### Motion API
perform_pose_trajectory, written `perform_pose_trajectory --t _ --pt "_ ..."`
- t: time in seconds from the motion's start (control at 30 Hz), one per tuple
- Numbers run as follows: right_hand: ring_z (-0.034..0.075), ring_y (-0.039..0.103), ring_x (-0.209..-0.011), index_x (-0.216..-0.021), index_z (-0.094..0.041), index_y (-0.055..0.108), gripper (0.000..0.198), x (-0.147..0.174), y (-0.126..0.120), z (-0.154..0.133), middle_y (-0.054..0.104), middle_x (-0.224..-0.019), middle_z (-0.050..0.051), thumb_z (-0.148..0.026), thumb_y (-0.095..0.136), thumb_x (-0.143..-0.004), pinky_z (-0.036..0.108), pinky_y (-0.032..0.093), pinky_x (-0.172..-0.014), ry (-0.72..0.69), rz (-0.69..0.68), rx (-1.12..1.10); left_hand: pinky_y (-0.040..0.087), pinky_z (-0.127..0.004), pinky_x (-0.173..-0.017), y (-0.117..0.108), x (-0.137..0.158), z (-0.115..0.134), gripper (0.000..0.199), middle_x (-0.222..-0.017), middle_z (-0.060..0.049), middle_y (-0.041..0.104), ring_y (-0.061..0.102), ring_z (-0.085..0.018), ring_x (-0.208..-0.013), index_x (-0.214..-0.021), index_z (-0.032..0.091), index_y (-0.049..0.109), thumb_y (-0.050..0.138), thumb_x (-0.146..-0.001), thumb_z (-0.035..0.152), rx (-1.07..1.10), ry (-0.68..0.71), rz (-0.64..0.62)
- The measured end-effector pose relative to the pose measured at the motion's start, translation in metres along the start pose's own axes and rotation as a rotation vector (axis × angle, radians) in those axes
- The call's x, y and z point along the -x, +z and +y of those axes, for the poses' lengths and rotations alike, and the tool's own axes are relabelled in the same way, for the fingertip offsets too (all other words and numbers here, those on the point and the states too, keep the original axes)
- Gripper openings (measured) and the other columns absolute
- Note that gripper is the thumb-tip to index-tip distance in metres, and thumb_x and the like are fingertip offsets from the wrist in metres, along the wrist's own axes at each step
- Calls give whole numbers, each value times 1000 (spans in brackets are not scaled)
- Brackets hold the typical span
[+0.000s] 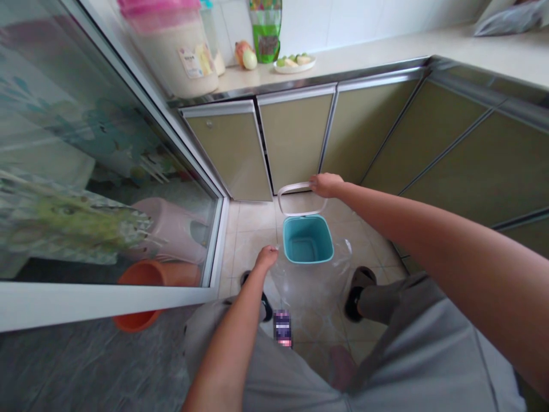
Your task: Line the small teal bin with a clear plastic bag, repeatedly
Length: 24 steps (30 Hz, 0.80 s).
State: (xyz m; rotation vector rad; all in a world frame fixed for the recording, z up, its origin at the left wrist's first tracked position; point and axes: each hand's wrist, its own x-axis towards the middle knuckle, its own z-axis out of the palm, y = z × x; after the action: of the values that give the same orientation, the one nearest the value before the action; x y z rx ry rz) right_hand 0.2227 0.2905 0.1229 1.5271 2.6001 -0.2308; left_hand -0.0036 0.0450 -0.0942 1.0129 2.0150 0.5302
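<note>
Right hand [326, 185] grips pale ring [295, 186]; left hand [267, 258] pinches clear bag [300, 286]. Bin [309, 229] between hands, on floor [254, 229]. Bag likely light, slippery, tearable: hold edge. Ring probably stiff.

- One camera, worn on the person's head, is looking forward and steeply down from above and behind the left hand [266, 258] and the right hand [326, 185].
- It is sitting near the forearms [234, 337], which are looming large, and farther from the fingers [314, 183], which are showing small near the centre.
- Past the fingers, it is taking in cabinet doors [295, 129] and, at the top, a countertop [369, 57].
- Left of the fingers, a glass panel [180, 171] is slanting; below them, the person's legs [412, 349] are filling much of the bottom.
</note>
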Motion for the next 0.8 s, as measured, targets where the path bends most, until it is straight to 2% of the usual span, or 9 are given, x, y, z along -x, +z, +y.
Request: perform_pose_trajectory --t 0.13,0.3,0.67,0.8 --pt "34 64 -117 -151 -25 49 58 -6 7 0 59 -140 17 -49 46 -99 45 53 -94 -3 58 22 40 -22 -59 -2 2 1 13 -73 -3 71 63 -14 -63 -87 16 74 66 -89 26 2 -17 11" --pt "35 63 -118 -160 -32 33 64 -4 12 2 49 -149 17 -49 45 -99 48 53 -94 37 26 17 40 -22 -57 -2 1 2 14 -71 -4 70 62 -14 -62 -86 15 74 64 -91 24 -2 -42 13" --pt "35 63 -117 -163 -34 25 75 7 11 13 45 -153 16 -57 50 -96 46 53 -93 65 42 -13 41 -21 -57 -1 3 5 14 -67 -1 67 59 -12 -58 -78 16 70 66 -89 22 59 -70 6" --pt "34 65 -115 -164 -34 19 85 33 30 29 44 -153 18 -61 55 -92 46 53 -92 162 119 -125 41 -21 -56 -3 6 8 17 -60 1 63 55 -11 -54 -72 17 66 64 -88 18 84 -78 -10"
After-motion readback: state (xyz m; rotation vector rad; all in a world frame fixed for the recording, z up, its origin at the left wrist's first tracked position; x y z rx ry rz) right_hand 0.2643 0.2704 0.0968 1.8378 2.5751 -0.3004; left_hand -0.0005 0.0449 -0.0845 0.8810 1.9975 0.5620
